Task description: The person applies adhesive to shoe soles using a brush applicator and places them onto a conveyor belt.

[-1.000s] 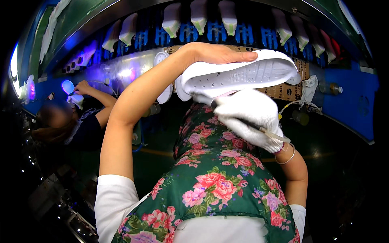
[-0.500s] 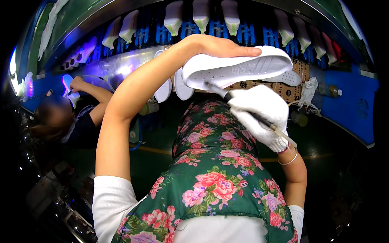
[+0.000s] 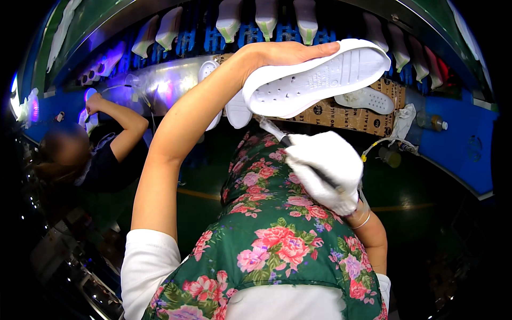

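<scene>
My bare left hand (image 3: 288, 52) grips a white shoe sole (image 3: 317, 82) by its upper edge, thumb along the rim. The sole is tilted, so its hollow face with small holes and ribs shows. In my white-gloved right hand (image 3: 328, 170) is a slim brush (image 3: 273, 129) with a dark handle and a pale tip; a thin tube trails off behind the wrist. The brush tip is just below the sole's left end, apart from it. Behind the held sole lies a grey-white perforated piece (image 3: 368, 100) on printed cardboard (image 3: 381, 124). More white soles (image 3: 238, 111) lie beside my left forearm.
Several white shoes (image 3: 228, 21) stand in a row on blue racks along the back. A co-worker's hand (image 3: 93, 102) holds another sole at far left. On the right are a crumpled white cloth (image 3: 404, 118), a bottle (image 3: 437, 124) and a blue table edge (image 3: 480, 154).
The brush has drawn back from the sole's hollow face, as my right hand moved down and left. My left hand has raised the sole slightly and turned its face more into view.
</scene>
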The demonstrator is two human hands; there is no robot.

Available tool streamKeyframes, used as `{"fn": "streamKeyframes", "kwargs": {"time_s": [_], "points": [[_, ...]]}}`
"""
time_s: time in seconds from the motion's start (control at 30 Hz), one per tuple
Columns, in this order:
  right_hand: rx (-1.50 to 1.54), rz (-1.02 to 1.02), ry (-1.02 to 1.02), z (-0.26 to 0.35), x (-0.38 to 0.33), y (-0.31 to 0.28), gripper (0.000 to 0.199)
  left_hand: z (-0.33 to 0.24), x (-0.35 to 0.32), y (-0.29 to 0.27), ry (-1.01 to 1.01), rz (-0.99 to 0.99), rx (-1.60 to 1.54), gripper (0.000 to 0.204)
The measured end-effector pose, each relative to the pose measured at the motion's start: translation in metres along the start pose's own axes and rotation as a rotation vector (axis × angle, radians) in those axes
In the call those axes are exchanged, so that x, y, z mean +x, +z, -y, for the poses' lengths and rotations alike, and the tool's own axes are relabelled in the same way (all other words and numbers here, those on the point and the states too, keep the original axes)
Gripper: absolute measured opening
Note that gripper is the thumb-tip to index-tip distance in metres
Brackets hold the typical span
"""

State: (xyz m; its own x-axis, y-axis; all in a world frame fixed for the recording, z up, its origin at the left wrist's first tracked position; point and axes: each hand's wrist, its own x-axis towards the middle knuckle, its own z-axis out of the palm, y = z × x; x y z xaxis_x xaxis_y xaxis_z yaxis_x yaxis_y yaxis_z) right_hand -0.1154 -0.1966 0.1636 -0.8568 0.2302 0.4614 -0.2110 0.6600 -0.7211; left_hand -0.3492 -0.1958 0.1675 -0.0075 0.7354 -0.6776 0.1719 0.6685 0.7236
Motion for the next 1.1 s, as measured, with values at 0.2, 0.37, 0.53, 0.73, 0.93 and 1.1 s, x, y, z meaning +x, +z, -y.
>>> {"fn": "streamKeyframes", "kwargs": {"time_s": [0.2,0.37,0.53,0.73,0.93,1.1], "points": [[0.525,-0.572,0.570,-0.015,-0.005,-0.013,0.020,0.038,0.039,0.006,0.121,0.224,-1.017,0.086],[0.196,-0.595,0.393,-0.035,0.016,-0.042,0.021,0.067,0.043,0.041,0.467,0.542,-1.247,0.092],[-0.001,-0.379,0.217,-0.044,0.020,-0.061,0.020,0.069,0.033,0.089,0.345,-0.080,-1.212,0.050],[-0.061,-0.139,0.193,-0.035,0.011,-0.067,0.017,0.095,0.019,0.086,0.325,-0.006,-0.747,0.052],[-0.060,-0.258,0.079,-0.003,0.006,-0.058,0.022,0.085,-0.005,0.090,0.565,0.346,-1.821,0.083],[-0.061,-0.394,0.071,0.000,0.003,-0.056,0.024,0.074,-0.001,0.108,0.668,0.479,-1.577,0.107]]}}
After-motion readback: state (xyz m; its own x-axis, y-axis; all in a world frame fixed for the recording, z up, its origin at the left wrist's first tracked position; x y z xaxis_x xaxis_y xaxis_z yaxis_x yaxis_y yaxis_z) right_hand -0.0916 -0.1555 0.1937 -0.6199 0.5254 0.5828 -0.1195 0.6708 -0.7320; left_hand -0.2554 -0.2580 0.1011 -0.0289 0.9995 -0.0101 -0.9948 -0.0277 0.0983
